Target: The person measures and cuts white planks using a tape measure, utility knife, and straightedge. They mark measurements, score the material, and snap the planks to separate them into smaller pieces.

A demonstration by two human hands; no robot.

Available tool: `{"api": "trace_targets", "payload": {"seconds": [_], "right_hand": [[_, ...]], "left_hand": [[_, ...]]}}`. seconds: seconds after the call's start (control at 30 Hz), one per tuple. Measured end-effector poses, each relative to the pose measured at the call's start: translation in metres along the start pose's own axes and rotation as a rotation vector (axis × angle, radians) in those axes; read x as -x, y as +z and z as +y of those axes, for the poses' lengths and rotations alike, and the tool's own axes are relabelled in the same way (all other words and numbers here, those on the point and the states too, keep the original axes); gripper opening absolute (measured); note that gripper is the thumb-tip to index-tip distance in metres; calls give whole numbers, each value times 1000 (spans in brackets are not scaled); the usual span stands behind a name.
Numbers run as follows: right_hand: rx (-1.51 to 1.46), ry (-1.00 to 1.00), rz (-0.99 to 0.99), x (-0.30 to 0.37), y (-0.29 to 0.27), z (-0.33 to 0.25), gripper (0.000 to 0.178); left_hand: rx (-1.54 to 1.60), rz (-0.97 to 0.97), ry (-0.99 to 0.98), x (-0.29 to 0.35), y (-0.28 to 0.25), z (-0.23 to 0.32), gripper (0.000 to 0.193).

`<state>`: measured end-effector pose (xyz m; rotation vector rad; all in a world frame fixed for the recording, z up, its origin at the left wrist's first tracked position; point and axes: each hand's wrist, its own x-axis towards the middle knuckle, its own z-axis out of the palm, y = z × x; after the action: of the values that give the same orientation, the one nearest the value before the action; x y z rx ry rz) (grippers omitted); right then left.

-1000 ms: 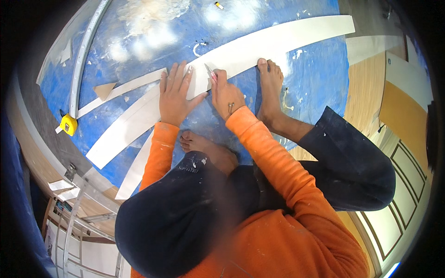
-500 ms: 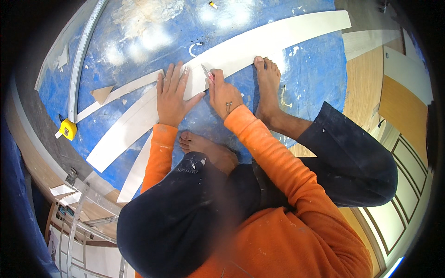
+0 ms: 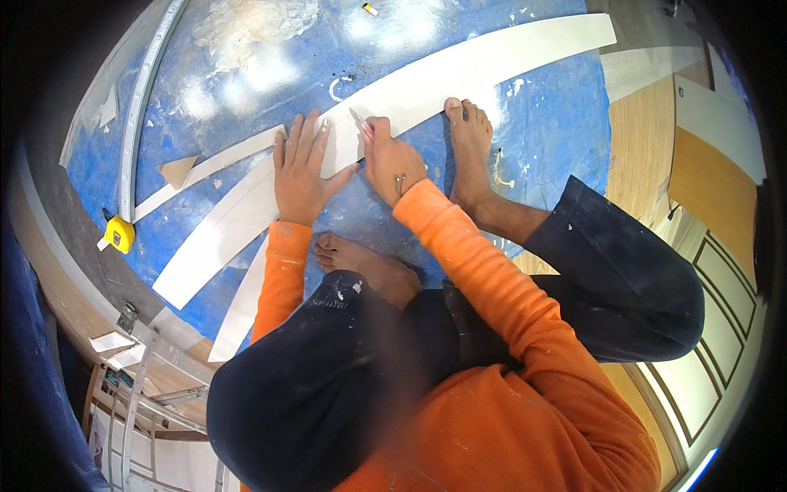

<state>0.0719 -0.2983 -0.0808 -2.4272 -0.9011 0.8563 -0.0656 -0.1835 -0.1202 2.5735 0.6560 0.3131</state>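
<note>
A long white board strip [image 3: 484, 70] lies across the blue sheet, running from lower left to upper right. My left hand [image 3: 304, 176] is spread flat on it, fingers pointing away from me. Just to the right, my right hand [image 3: 391, 160] grips a craft knife [image 3: 362, 124] with a pinkish-red handle. Its pointed blade angles up and left over the strip; whether the tip touches the surface is hard to tell. My bare right foot [image 3: 469, 148] rests with its toes at the strip's near edge. A narrower white offcut [image 3: 215, 166] lies beyond the strip's left part.
The blue plastic sheet [image 3: 541, 148] is spotted with white. At left are a yellow tape measure [image 3: 120, 234], its extended blade [image 3: 150, 82] and a small triangular scrap [image 3: 178, 171]. A metal ladder [image 3: 135, 394] stands lower left. Wooden panels [image 3: 713, 180] lie at right.
The view has shifted slightly. The knife tip has moved a little away from me and left relative to the strip; my left hand stays pressed in place.
</note>
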Motion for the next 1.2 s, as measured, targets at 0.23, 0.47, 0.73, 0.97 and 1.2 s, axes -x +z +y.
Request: {"api": "trace_targets", "payload": {"seconds": [0.23, 0.47, 0.73, 0.97, 1.2], "right_hand": [[63, 19, -48, 2, -4, -3, 26], [79, 32, -91, -10, -10, -15, 28], [92, 32, -44, -10, -3, -11, 26], [92, 85, -124, -13, -9, -21, 28], [137, 124, -143, -14, -8, -20, 38]], "left_hand": [[4, 3, 8, 0, 0, -1, 82], [36, -5, -32, 1, 1, -1, 86], [25, -5, -17, 1, 2, -1, 85], [5, -20, -18, 2, 2, -2, 86], [27, -2, -53, 1, 4, -2, 95]]}}
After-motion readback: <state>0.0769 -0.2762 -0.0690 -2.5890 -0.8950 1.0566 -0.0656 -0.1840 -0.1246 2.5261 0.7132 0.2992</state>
